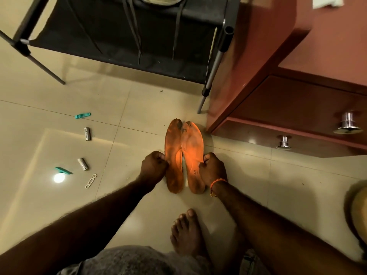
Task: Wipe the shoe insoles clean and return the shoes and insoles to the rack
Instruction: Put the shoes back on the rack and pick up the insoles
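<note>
Left hand (154, 168) and right hand (213, 169) each pinching an orange insole (191, 143), print "AR".

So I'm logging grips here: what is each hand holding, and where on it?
Left hand pinches the left insole at its outer edge; right hand grips the right insole at its outer edge, both near mid-length.

A glossy beige tiled floor (59, 92) (a round lamp glare (58, 178) shines on it, left of the cabinet) runs up to a reddish-brown cabinet (278, 66) with two chrome knobs (284, 142), and small clutter lies on the tiles well left of that cabinet.
</note>
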